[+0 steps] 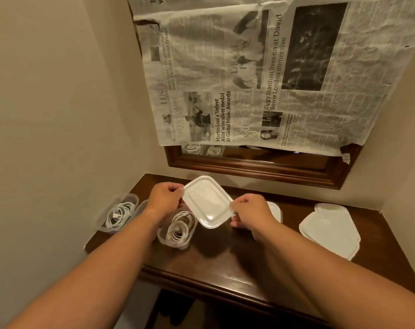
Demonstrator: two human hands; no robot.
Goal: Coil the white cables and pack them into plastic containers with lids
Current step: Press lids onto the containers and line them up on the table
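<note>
Lid (207, 203) held clear of container (162, 237).
Left hand (165, 198) and right hand (249, 211) pinched opposite ends; container lay near-left, beneath.

A dark, polished wooden table (249, 264) stands in a narrow alcove between plain cream walls (59, 91). Above it hangs a mirror in a dark wooden frame (249, 173), almost wholly covered by sheets of newspaper (249, 67). Only a strip of glass shows at the bottom. Warm light gleams on the tabletop.

Cable (180, 225) in container (165, 241) left of lids (329, 230)
</note>
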